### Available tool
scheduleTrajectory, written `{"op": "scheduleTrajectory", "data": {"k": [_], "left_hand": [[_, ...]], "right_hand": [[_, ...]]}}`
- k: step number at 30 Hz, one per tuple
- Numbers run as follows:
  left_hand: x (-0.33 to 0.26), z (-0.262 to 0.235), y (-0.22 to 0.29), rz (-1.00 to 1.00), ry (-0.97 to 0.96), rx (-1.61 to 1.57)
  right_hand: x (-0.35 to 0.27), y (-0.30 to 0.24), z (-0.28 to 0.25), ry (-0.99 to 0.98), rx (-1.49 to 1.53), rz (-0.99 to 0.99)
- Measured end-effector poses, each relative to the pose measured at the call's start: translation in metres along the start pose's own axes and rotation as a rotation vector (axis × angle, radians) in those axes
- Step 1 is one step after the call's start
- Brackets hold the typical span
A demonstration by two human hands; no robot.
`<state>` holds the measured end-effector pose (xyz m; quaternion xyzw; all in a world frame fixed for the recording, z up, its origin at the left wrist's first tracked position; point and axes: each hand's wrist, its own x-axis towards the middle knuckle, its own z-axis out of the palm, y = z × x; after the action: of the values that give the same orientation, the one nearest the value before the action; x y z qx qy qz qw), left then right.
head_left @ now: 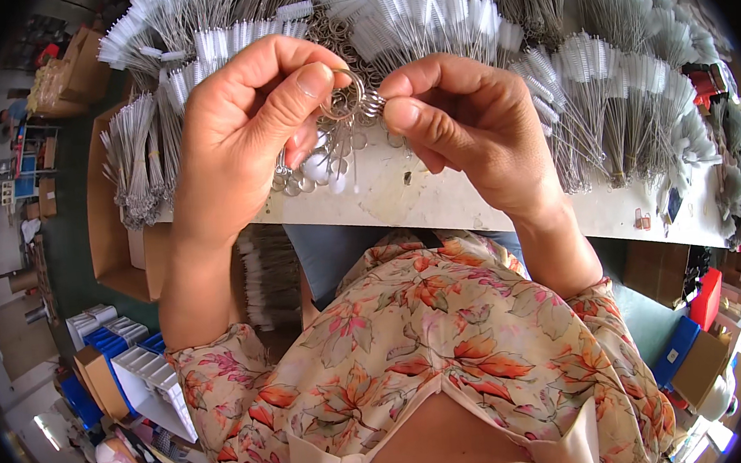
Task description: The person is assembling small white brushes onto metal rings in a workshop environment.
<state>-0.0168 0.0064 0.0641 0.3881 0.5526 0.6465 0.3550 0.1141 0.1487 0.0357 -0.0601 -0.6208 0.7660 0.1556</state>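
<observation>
Above the table's near edge, my left hand [245, 124] pinches a metal split ring [360, 82] between thumb and forefinger. My right hand [479, 123], just to its right, has thumb and forefinger closed on several small wire loops [373, 103] right against the ring. These look like the looped ends of wire-handled brushes; whether they are threaded on the ring I cannot tell. Below the ring, more loops and white tips [318, 168] show, partly behind my left fingers. A heap of metal rings [336, 38] lies behind my hands.
Bundles of white-bristled wire brushes [423, 18] crowd the back of the white table [446, 201], with more bundles [601, 65] at right and others [134, 163] at left. A cardboard box [110, 243] stands left of the table. Plastic bins [152, 384] sit at lower left.
</observation>
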Motion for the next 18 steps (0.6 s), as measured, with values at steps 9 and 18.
{"op": "scheduleTrajectory", "data": {"k": [9,18], "left_hand": [[-0.009,-0.005,-0.006,-0.163,0.041,-0.15],[-0.012,-0.005,-0.008,0.263,0.088,0.58]], "right_hand": [[0.006,0.009,0.003,-0.057,0.03,0.01],[0.003,0.016,0.006,-0.065,0.048,-0.005]]}}
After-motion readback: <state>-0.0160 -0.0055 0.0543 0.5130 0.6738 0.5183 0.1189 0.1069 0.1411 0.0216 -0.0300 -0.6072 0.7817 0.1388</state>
